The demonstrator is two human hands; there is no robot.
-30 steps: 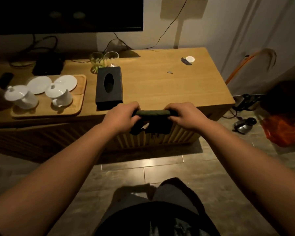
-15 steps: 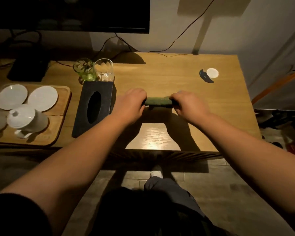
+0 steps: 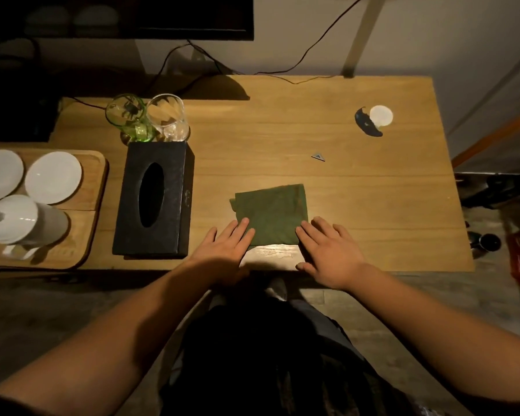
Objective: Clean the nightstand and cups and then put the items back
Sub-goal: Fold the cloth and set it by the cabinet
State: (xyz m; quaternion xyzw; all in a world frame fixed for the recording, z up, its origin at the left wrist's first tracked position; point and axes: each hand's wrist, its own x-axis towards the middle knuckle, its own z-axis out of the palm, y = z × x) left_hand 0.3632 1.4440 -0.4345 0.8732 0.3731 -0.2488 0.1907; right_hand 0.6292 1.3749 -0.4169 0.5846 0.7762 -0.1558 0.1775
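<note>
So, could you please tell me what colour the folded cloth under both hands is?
Dark green folded cloth, plain, clearest in the head view.

Cloth: dark green, plain. Tissue box: black. Nightstand: light wood grain. Saucers: white. One glass: green; the other: clear.

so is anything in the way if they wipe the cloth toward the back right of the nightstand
Mostly clear. The green cloth lies flat under both hands' fingertips. A small grey triangular scrap lies on the wood beyond it, and a white disc beside a dark curved piece lies farther back right.
</note>
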